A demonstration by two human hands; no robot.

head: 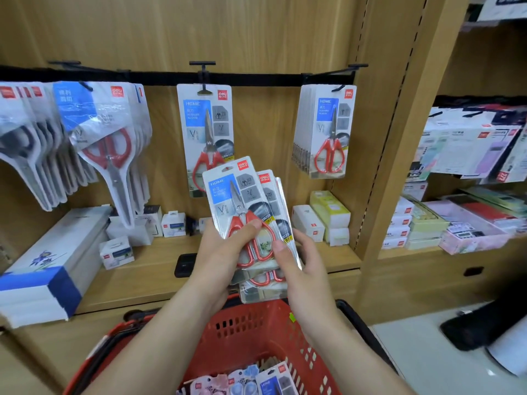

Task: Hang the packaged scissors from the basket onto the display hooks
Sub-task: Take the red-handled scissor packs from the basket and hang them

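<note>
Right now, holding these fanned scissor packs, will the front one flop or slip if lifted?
Probably stiff: the front pack stands straight above the left hand. Possibly slippery: its glossy blister shines, and the packs behind sit fanned.

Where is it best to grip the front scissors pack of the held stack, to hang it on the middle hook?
Probably pinch the front pack low, beside the red handles, from the right with the right hand. It stands fanned ahead of the others, so its top is left free for the middle hook.
</note>
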